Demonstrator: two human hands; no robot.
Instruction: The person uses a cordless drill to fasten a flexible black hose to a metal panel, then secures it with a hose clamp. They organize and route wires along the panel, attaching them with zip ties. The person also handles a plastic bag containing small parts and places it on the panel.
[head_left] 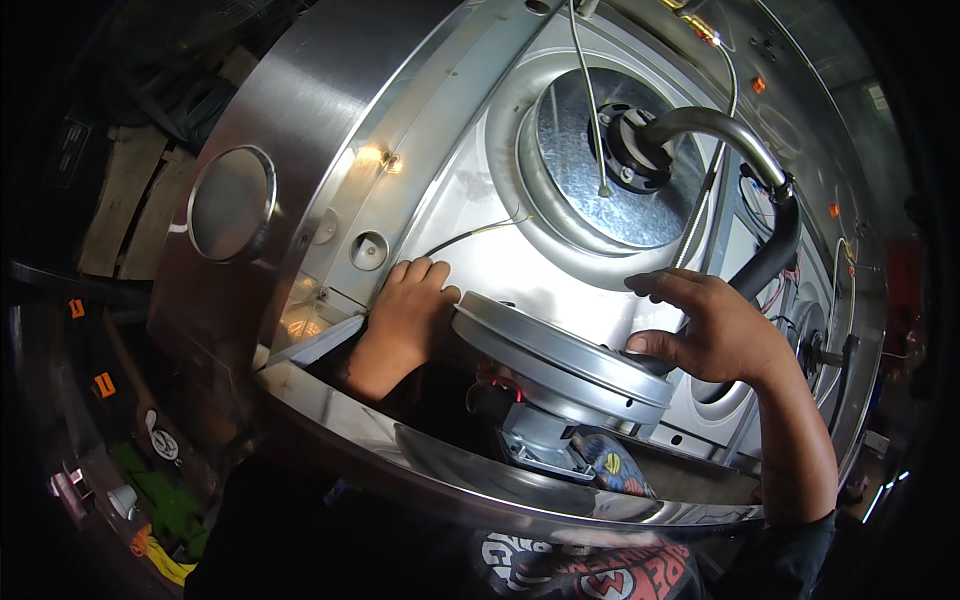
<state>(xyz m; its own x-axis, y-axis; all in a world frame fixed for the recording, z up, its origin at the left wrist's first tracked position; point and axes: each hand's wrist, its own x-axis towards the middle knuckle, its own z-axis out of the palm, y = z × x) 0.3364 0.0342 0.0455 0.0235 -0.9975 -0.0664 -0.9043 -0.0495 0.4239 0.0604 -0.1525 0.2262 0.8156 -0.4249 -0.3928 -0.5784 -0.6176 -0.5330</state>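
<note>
Inside a large shiny metal housing [330, 410], a round silver blower or motor unit [560, 365] sits tilted, with a square grey base below it. My left hand [405, 310] is at the unit's left rim, against the white panel [470, 230]. Its fingers are curled and their tips hidden; a thin black cable [460, 238] with bare ends runs from beside them. Over the unit's right side hovers my right hand [715, 325], thumb and fingers apart. Its thumb is close to the rim; whether they touch I cannot tell.
Behind the unit, a galvanized round drum [570, 160] has a black hub and a curved metal pipe [715, 120] leading into a black hose [775, 245]. Braided cables hang nearby. A patterned bundle [612, 465] lies by the base. Wooden boards [125, 200] stand outside at left.
</note>
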